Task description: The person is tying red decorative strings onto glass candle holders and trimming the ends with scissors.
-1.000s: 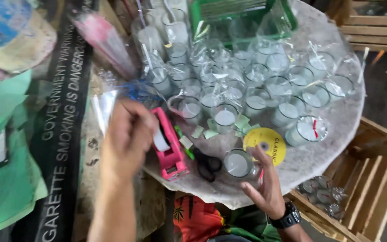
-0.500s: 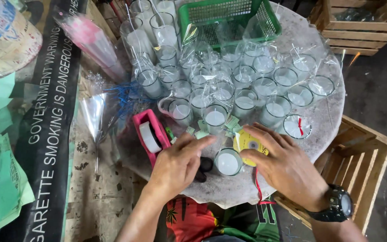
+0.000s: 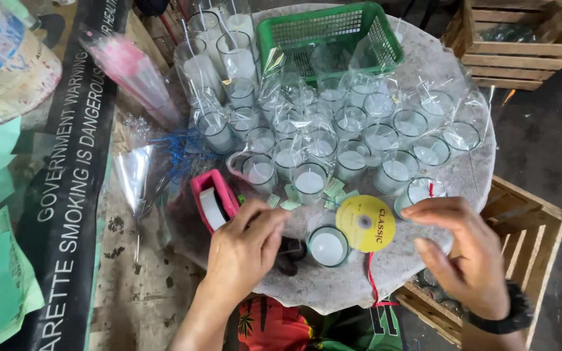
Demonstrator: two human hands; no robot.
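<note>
My left hand (image 3: 245, 250) lies on the round stone table (image 3: 333, 289), fingers reaching over black scissors (image 3: 289, 255), just right of a pink tape dispenser (image 3: 213, 203). A small glass candle (image 3: 328, 247) stands between my hands, touching a yellow ribbon spool (image 3: 365, 223) from which a red ribbon (image 3: 373, 281) trails off the table's front edge. My right hand (image 3: 466, 253), with a black wristwatch, hovers right of the spool, thumb and fingers apart and nothing seen in them. Its fingertips are beside a cellophane-wrapped candle glass (image 3: 417, 190).
Several candle glasses (image 3: 333, 130) wrapped in clear cellophane crowd the table's middle and back. A green plastic basket (image 3: 330, 32) sits at the far edge. Wooden crates stand at right (image 3: 521, 214) and upper right (image 3: 515, 36). Cellophane bags (image 3: 134, 175) and a black banner (image 3: 66, 175) lie at left.
My left hand moved from the pink dispenser down to the scissors. My right hand drew back to the right, off the yellow spool, which now shows fully.
</note>
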